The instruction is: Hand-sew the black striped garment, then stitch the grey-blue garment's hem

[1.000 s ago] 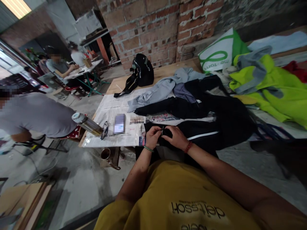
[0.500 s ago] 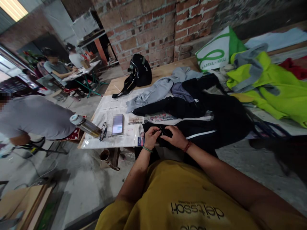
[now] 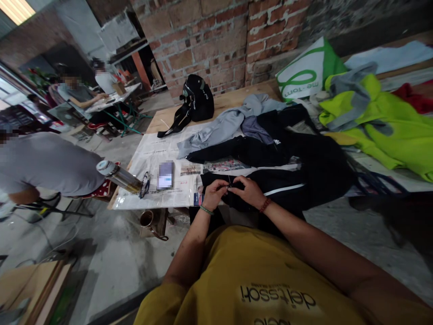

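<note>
On my feed, the clearest words stand on the white-and-green bag [image 3: 309, 72]: upside down to me, I read "me · Tom" beneath a green looping emblem. The yellow shirt [image 3: 243, 257] carries large dark lettering, also inverted from here; I make out roughly "deitssoh", with smaller lines I can't resolve. The black bag [image 3: 203, 101] shows white characters too small for me to read. Print on the newspaper sheets [image 3: 149, 155], including a short red line, and a white mark on the black clothing [image 3: 324, 158] stay illegible.

The table [image 3: 236, 95] bears newspaper [image 3: 149, 155], a bottle [image 3: 121, 177], glasses [image 3: 145, 186], a phone [image 3: 165, 175], a black bag [image 3: 204, 101], grey cloth [image 3: 214, 131] and black clothing [image 3: 324, 167].
</note>
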Action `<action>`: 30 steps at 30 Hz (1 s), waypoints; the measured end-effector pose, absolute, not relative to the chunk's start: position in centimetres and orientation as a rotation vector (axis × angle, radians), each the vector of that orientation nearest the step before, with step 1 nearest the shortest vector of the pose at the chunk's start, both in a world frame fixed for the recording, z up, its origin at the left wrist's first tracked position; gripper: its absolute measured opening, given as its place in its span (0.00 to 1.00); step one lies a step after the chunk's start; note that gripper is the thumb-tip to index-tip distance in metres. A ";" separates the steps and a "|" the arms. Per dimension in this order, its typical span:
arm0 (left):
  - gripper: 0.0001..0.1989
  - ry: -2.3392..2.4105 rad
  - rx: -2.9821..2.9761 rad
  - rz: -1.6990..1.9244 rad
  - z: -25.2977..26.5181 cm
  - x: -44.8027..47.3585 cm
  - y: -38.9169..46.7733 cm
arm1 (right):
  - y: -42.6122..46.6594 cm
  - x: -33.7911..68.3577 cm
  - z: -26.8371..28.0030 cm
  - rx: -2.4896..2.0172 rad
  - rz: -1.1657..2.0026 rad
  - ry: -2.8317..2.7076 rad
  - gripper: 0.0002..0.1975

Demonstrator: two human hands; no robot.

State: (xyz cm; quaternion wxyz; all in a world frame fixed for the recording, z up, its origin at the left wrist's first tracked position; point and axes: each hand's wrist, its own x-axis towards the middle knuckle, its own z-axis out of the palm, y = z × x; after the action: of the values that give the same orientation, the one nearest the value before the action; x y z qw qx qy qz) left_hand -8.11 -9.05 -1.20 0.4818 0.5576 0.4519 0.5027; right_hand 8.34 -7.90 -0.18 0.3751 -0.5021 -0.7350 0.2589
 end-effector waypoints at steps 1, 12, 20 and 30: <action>0.07 1.084 1.368 1.201 -1.1 -8.2 -9.0 | -7.9 8.4 -0.1 -1.283 0.679 -1.883 0.11; 0.06 1.127 1.417 1.233 -0.9 -8.0 -9.2 | -7.8 9.0 1.7 -1.019 0.879 -1.973 0.13; 0.07 1.129 1.401 1.225 -0.4 -8.0 -9.5 | -6.4 8.4 2.7 -1.101 1.168 -1.703 0.12; 0.09 1.175 1.395 1.234 -0.5 -7.9 -9.3 | -6.4 7.6 3.0 -1.127 1.197 -1.500 0.08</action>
State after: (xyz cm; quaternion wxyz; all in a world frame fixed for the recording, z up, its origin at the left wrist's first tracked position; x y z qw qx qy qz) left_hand -7.92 -9.26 -0.45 0.4528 0.5649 0.4757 0.4996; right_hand 7.63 -6.42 2.95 0.4421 -0.4541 -0.6045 0.4825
